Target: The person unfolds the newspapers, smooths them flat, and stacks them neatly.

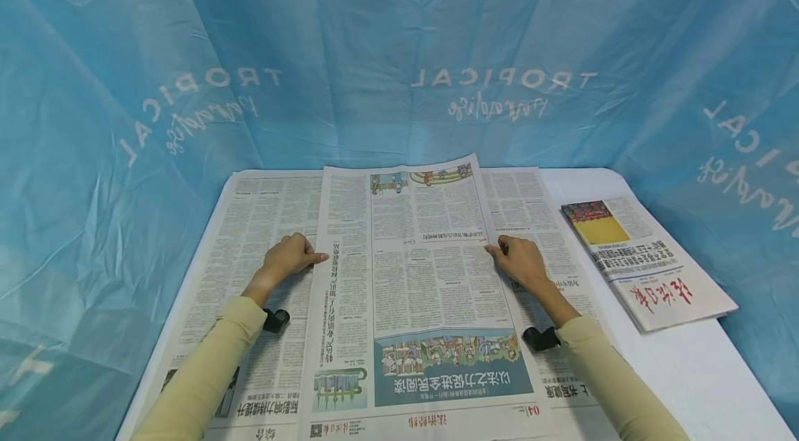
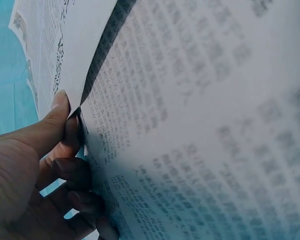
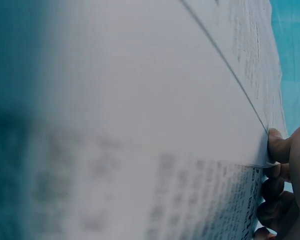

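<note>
A narrow newspaper sheet (image 1: 431, 288) lies over a wider spread newspaper (image 1: 262, 212), its far edge slightly raised against the curtain. My left hand (image 1: 288, 262) pinches the sheet's left edge between thumb and forefinger; the left wrist view shows that edge lifted above the printed page below, with the left hand (image 2: 45, 170) at it. On the opposite side, my right hand (image 1: 519, 262) pinches the right edge. In the right wrist view the thumb of the right hand (image 3: 290, 175) lies on top of the paper, with the other fingers curled beneath.
A folded stack of newspapers (image 1: 649, 264) lies on the white table (image 1: 699, 365) at the right. Blue curtains (image 1: 399, 32) with white lettering hang around the back and sides. A dark wrist camera sits at each sleeve cuff.
</note>
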{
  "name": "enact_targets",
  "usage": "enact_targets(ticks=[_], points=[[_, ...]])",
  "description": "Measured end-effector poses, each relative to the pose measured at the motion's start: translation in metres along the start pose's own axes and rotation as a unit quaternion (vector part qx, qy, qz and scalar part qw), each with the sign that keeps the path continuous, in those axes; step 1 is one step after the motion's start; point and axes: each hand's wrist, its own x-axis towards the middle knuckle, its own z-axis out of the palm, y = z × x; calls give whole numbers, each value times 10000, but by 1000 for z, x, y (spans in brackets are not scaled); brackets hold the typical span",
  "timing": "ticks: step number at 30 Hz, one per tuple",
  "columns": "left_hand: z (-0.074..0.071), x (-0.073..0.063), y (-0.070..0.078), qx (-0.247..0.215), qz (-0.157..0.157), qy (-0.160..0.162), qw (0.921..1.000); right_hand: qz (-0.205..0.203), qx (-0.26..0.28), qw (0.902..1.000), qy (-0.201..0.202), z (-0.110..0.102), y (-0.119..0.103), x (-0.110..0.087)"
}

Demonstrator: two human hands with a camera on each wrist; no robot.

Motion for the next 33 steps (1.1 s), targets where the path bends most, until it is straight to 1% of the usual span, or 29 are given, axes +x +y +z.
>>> enact_targets(ticks=[7,9,12,17,21,25,29,31,33], points=[[1,2,2,31,-109,-6,9999,257,175,9993,-226,-3,-1,-2],[1,2,3,30,-124,-27,9999,368,323,9984,-292,-5,-1,-4],[-1,1,4,17,-127,-75,9999,501,753,9953,-345,-9,-2,-7],[-3,0,4,-41,-82,-131,9999,394,1559,9857,-496,-17,-4,-18],[-4,-1,5,-26,-130,-149,9998,387,1894,9794,-577,-19,-5,-29],[-4,0,5,18,-216,-173,9996,569,2092,9736,-709,-22,-9,-39],[-5,1,5,62,-297,-142,9994,921,2458,9600,-972,-25,-12,-53],[-5,1,5,73,-315,-102,9994,1072,2571,9545,-1063,-26,-14,-61],[-5,1,5,88,-320,-61,9994,1181,2628,9513,-1095,-28,-16,-70]])
